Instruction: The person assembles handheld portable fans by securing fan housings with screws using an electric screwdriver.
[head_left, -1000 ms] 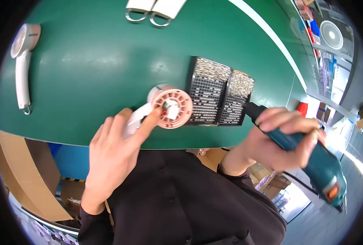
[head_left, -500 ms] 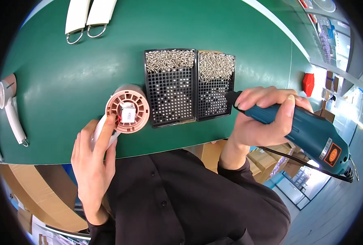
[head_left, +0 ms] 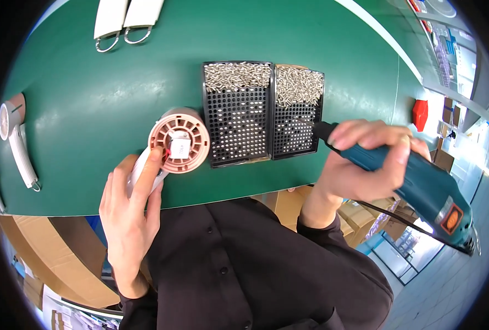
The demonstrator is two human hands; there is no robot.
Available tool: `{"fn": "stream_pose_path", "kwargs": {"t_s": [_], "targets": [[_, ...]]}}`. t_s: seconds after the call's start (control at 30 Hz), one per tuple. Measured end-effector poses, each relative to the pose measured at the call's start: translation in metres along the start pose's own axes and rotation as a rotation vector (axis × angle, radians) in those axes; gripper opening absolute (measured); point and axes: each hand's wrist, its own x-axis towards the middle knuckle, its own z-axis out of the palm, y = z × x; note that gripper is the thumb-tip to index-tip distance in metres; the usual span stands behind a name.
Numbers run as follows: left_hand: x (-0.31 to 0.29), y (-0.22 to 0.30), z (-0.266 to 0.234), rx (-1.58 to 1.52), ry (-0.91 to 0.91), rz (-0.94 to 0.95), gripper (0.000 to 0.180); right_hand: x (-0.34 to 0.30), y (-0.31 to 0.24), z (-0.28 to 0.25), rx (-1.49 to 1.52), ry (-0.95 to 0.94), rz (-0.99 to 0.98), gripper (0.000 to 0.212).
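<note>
My left hand (head_left: 131,206) is closed round the white handle of a handheld fan (head_left: 202,142), and my index finger presses at the rim of its pink round housing. The housing faces up, showing radial ribs, a white block in the middle and a bit of red wire. My right hand (head_left: 368,159) grips a teal electric screwdriver (head_left: 420,179) with a black nose. Its nose points left at the right edge of the right-hand screw tray (head_left: 301,118); the thin bit reaches over the holes. Beside it lies a second black screw tray (head_left: 238,129). Loose silver screws heap at the far end of both.
Another pink and white handheld fan (head_left: 16,132) lies at the left on the green table (head_left: 101,82). Two white handles (head_left: 126,19) with metal loops lie at the far left. A red object (head_left: 419,114) sits at the right edge. Cardboard boxes (head_left: 63,264) stand below the table.
The whole view has shifted a little, so the table's things appear farther right and up. Both hands keep their grips, with the screwdriver still at the right-hand tray.
</note>
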Motion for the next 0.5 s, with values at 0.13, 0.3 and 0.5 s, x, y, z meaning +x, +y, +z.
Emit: {"fn": "stream_pose_path", "kwargs": {"t_s": [0.13, 0.3, 0.5], "targets": [[0.004, -0.002, -0.002, -0.022, -0.010, 0.038, 0.067, 0.000, -0.025, 0.010, 0.136, -0.148, 0.009, 0.020], [0.004, -0.008, -0.003, -0.067, -0.008, 0.073, 0.066, -0.011, -0.037, 0.055, 0.208, -0.369, -0.065, 0.034], [-0.001, -0.015, -0.004, -0.047, -0.043, 0.077, 0.069, -0.022, -0.035, 0.086, 0.169, -0.559, -0.079, 0.037]]}}
